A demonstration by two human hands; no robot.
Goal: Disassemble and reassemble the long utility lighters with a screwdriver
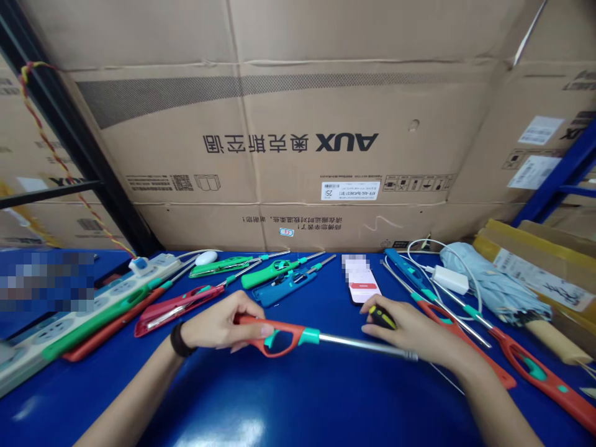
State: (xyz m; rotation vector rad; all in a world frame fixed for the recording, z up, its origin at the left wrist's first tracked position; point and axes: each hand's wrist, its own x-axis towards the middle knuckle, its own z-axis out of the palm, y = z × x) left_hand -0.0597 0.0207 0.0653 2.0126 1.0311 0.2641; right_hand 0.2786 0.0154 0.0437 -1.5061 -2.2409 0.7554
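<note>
My left hand [235, 323] is closed round the handle of an orange-red long-nosed lighter [279, 338] with a teal trigger and collar. Its silver tube points right, over the blue tabletop. My right hand [405, 326] grips a screwdriver [382, 317] by its yellow-and-black handle; a thin shaft seems to show below the wrist. The lighter's tip lies close under that hand. Beyond my left hand are a red lighter [179, 305], a green lighter [270, 273] and a blue lighter [284, 288], some with opened casings. Past my right hand, a phone [365, 288] lies face up.
A power strip [100, 304] runs along the left, with green and red lighters beside it. More orange lighters [542, 366] lie at right, near a white charger [449, 279] and a folded light-blue umbrella [493, 282]. A large cardboard box [279, 99] stands behind the blue table [298, 410].
</note>
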